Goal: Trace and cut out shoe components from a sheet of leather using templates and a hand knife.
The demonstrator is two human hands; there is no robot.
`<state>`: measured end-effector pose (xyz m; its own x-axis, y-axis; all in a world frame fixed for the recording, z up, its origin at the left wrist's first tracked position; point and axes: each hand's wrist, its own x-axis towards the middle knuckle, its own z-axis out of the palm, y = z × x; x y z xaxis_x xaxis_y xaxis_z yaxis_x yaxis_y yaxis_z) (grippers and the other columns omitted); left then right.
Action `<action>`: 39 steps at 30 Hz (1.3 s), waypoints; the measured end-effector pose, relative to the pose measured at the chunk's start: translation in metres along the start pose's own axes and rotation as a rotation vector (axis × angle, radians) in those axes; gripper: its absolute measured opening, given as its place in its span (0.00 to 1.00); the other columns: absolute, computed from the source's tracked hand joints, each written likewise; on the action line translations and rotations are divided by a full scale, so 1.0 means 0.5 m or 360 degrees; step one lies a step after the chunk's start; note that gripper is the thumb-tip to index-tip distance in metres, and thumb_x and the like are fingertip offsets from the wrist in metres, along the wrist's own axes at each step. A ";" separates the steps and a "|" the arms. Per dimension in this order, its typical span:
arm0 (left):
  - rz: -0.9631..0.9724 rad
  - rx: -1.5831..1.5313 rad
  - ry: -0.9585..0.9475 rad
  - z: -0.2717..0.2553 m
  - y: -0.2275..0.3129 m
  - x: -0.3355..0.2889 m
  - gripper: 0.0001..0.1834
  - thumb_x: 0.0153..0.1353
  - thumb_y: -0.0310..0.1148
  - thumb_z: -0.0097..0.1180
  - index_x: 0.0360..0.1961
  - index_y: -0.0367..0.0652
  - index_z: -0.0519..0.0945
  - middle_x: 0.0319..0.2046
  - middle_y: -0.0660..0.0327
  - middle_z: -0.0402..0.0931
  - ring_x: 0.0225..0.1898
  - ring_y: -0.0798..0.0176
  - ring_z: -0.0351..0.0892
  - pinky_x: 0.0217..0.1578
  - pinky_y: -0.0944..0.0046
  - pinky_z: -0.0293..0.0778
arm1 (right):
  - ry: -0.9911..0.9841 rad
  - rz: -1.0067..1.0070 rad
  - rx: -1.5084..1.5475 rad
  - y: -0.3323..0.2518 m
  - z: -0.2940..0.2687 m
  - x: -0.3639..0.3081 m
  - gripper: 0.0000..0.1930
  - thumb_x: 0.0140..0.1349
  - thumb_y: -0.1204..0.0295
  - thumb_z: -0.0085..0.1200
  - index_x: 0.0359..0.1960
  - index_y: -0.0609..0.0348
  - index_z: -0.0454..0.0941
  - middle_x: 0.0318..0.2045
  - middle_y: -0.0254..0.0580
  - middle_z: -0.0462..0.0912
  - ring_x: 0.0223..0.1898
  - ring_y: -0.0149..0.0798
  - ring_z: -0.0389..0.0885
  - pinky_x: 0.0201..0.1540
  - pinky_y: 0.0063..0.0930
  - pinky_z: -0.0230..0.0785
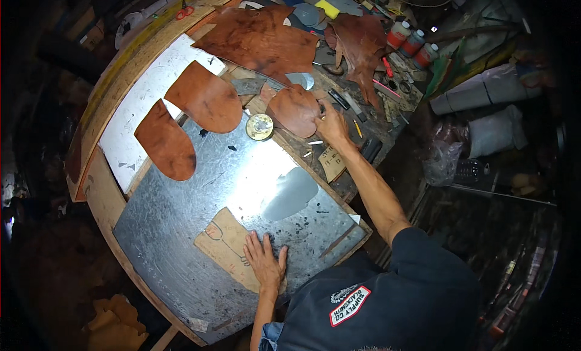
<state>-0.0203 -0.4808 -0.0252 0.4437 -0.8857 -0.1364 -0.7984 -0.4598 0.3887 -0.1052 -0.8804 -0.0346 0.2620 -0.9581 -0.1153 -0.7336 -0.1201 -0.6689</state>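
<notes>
My left hand (265, 263) lies flat, fingers spread, on a brown cardboard piece (213, 245) with pen lines drawn on it. Under the cardboard is a grey metal sheet (157, 230) covering the near part of the bench. My right hand (333, 128) reaches to the far right, at the edge of a rounded brown leather piece (293, 110). Its fingers are bent around something small and dark, too hidden to name. Left of it stands a round tin (259, 127). Two more round-ended leather pieces, one (209, 99) larger and one (167, 142) narrower, lie farther left.
A large brown leather sheet (257, 42) and scraps cover the bench's far side. Several bottles (413, 43) stand at the far right, near a yellow sponge (327, 9). A pencil (358, 129) lies beside my right hand. Red-handled scissors (184, 12) rest far left.
</notes>
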 end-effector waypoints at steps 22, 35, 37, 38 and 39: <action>0.0003 0.0030 0.0018 0.017 -0.013 -0.002 0.35 0.61 0.49 0.57 0.63 0.40 0.65 0.70 0.41 0.50 0.71 0.38 0.45 0.67 0.39 0.42 | 0.0434 0.0117 0.0162 0.084 -0.061 0.027 0.15 0.56 0.67 0.54 0.41 0.62 0.82 0.36 0.58 0.84 0.41 0.55 0.83 0.43 0.40 0.73; -0.0009 0.0021 -0.0001 0.015 -0.012 0.000 0.35 0.60 0.49 0.58 0.63 0.40 0.66 0.70 0.42 0.49 0.71 0.37 0.44 0.67 0.39 0.42 | 0.0500 -0.0157 -0.0133 0.063 -0.056 0.137 0.13 0.59 0.62 0.52 0.37 0.55 0.82 0.31 0.57 0.82 0.36 0.58 0.82 0.42 0.47 0.73; 0.0007 0.0020 0.0011 0.015 -0.011 0.000 0.35 0.60 0.49 0.58 0.63 0.40 0.66 0.70 0.42 0.49 0.71 0.37 0.44 0.67 0.39 0.42 | 0.0147 0.0146 0.0242 0.044 -0.032 0.227 0.11 0.60 0.63 0.54 0.34 0.57 0.83 0.20 0.39 0.80 0.18 0.36 0.78 0.21 0.32 0.70; 0.0007 0.0008 0.0000 0.014 -0.010 0.000 0.35 0.60 0.47 0.58 0.63 0.39 0.66 0.69 0.41 0.49 0.71 0.36 0.44 0.67 0.39 0.42 | 0.0149 0.0035 0.0279 0.039 -0.019 0.262 0.11 0.60 0.63 0.54 0.34 0.57 0.83 0.20 0.39 0.80 0.18 0.36 0.78 0.21 0.32 0.70; -0.0009 0.0004 -0.0024 0.012 -0.009 0.000 0.34 0.60 0.45 0.59 0.63 0.38 0.65 0.69 0.39 0.49 0.71 0.36 0.45 0.67 0.39 0.42 | 0.0081 0.0242 0.0489 0.029 0.001 0.296 0.10 0.60 0.64 0.55 0.32 0.57 0.82 0.18 0.35 0.76 0.15 0.31 0.72 0.16 0.29 0.65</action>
<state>-0.0191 -0.4789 -0.0325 0.4422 -0.8839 -0.1526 -0.7967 -0.4652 0.3858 -0.0765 -1.0239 -0.0618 0.1268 -0.9718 -0.1987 -0.5369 0.1012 -0.8376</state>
